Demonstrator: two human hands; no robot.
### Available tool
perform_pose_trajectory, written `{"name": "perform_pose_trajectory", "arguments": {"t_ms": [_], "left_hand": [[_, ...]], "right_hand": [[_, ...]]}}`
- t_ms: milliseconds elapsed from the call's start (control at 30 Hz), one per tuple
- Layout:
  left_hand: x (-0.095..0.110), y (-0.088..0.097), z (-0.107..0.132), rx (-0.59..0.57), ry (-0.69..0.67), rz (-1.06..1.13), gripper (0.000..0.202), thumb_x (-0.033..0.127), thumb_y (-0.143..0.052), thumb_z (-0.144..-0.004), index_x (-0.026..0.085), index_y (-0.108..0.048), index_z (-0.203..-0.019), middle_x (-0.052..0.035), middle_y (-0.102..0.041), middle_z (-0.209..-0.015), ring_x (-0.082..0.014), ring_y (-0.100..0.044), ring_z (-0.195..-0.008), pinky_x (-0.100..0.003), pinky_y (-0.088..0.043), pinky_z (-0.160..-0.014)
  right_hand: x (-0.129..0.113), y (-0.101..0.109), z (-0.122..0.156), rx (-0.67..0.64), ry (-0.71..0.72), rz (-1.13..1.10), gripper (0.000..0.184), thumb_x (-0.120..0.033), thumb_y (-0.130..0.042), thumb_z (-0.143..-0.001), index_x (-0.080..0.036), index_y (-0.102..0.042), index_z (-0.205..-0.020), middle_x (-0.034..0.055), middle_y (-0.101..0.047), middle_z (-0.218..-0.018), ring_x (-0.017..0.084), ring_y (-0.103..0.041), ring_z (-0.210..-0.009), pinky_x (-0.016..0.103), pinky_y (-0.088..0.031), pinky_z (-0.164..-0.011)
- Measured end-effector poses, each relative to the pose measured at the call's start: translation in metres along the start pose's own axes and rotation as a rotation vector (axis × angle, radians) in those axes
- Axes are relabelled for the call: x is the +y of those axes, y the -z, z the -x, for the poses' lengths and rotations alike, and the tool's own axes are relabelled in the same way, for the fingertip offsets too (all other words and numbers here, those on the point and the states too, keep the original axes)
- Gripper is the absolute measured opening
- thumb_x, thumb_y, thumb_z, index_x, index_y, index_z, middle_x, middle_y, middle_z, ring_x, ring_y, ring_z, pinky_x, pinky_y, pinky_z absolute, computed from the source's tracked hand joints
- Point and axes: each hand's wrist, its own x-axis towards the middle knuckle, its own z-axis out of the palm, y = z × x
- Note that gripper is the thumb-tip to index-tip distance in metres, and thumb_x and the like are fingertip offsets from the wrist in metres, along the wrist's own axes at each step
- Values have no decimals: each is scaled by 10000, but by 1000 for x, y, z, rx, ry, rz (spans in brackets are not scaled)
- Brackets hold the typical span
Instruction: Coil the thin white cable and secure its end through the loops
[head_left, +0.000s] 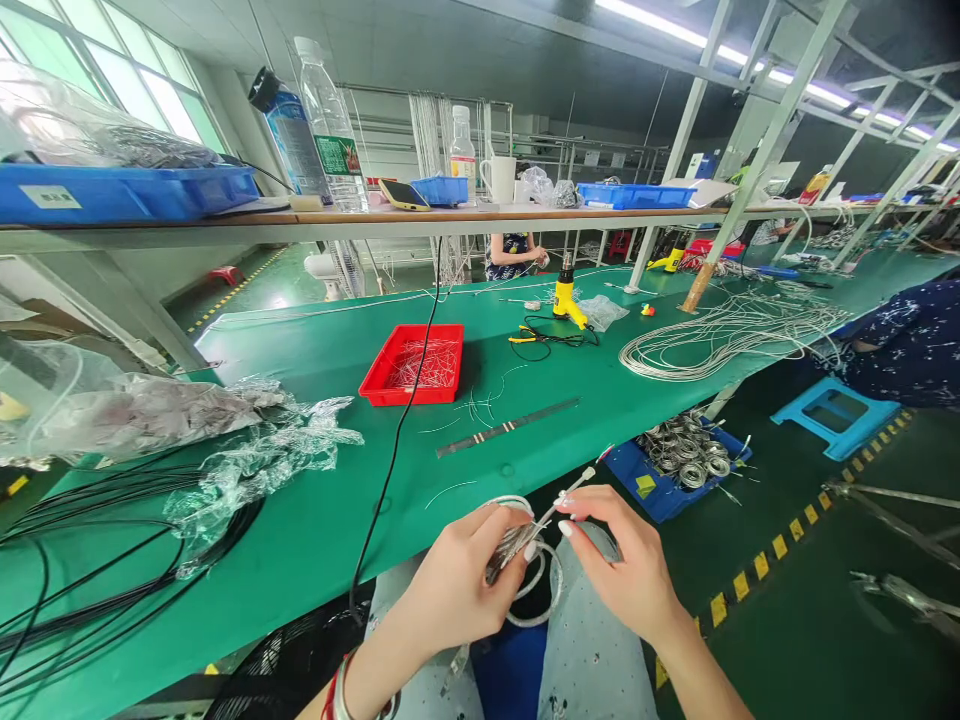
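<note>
The wire coil (537,600) is squeezed by the left hand (461,570), a thin white tube (571,497) is pinched by the right hand (622,565), and the coil could be dropped if the grip is loosened.

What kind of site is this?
Probably a cable-assembly line in a factory: a long green workbench runs down the room, with coiled white cables, a yellow heat gun and a red tray of cut wires.
</note>
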Motion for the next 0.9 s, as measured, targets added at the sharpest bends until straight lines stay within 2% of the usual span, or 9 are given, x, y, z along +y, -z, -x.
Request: {"name": "perform_pose_trajectory", "arguments": {"t_ms": [67,133,267,400,500,667,733,900], "left_hand": [[4,1,-1,-2,-2,35,195,164,-499,-867,220,-515,-1053,-24,-653,-973,-162,-618,-860,-263,-486,-726],[6,2,-2,2,-2,67,186,169,-500,-864,224,-524,-1040,-14,-658,-959,-155,-615,-838,-257,-476,-711],[9,4,-1,-10,19,108,189,165,-517,-839,227,-545,-1015,13,-660,-883,-131,-585,-725,-236,-436,-638],[8,5,0,-43,81,169,189,151,-538,-809,228,-555,-981,37,-652,-842,-108,-515,-641,-230,-382,-596],[8,6,-1,-77,128,239,182,135,-540,-800,226,-556,-957,50,-643,-817,-101,-479,-617,-226,-359,-580],[10,9,-3,-135,172,289,169,128,-535,-794,213,-577,-933,43,-638,-801,-105,-480,-625,-229,-349,-577],[10,10,-5,-158,203,327,154,132,-541,-788,200,-585,-919,39,-620,-764,-108,-465,-613,-232,-344,-566],[7,9,-5,-172,262,452,95,188,-543,-822,174,-588,-904,38,-554,-696,-102,-400,-572,-234,-306,-526]], "right_hand": [[1,5,-4,-87,157,90,306,-26,-520,-853,-223,-538,-1087,52,-665,-971,150,-623,-975,303,-554,-843],[3,8,-7,-138,226,130,330,-15,-535,-847,-221,-528,-1105,47,-684,-952,142,-643,-947,290,-569,-823],[6,7,-8,-93,269,166,307,-57,-597,-834,-224,-515,-1079,16,-728,-876,118,-697,-789,232,-592,-711],[5,4,-7,-51,263,130,295,-93,-618,-831,-224,-503,-1069,15,-734,-872,109,-712,-770,177,-578,-609],[3,4,-7,-78,265,218,211,-129,-611,-849,-233,-572,-1029,12,-724,-873,97,-704,-744,172,-548,-570],[2,10,-6,-160,401,290,218,-70,-584,-848,-217,-604,-1007,39,-704,-938,97,-694,-812,171,-535,-597],[3,10,-6,-164,369,246,224,-62,-608,-826,-215,-598,-990,32,-702,-913,109,-691,-814,189,-544,-611],[8,6,-6,-206,100,-34,213,-62,-588,-825,-216,-620,-969,47,-646,-935,111,-662,-829,185,-576,-640]]}}
